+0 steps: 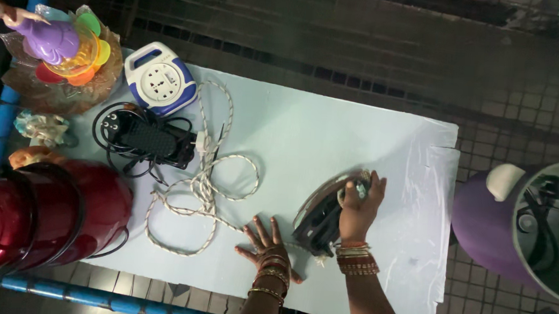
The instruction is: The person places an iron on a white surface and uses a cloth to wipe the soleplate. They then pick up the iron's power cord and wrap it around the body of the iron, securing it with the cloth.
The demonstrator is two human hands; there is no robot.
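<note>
Holding the iron (322,210) by its handle, the right hand (359,207) is reaching forward over the desk (305,133), with its grip curled tight around the top of the handle. The wrist is wearing a stack of shiny bangles. The iron is tipping up on its side, so its smooth metal bottom is facing left. It is sitting near the front middle of the desk, just beside both hands.

The left hand (266,247) is lying flat on the desk with its grip spread wide, fingers fanning out and pressing down on the pale blue cover. It is wearing bangles too. It is resting just left of the iron, and I cannot tell if they are touching.

A long cord (206,191) with a woven black and white skin is running from the iron in loose loops across the desk. Behind the loops, a black plug box (148,140) with thin black wires is lying near a round white and blue cord reel (160,78).

A big shiny red jug (44,213) is standing at the left edge. Behind it, a purple plastic toy (55,43) with bright coloured rings is sitting in crinkly clear wrap. A purple bin (521,224) with a round grey rim is standing on the tiled floor at the right.
</note>
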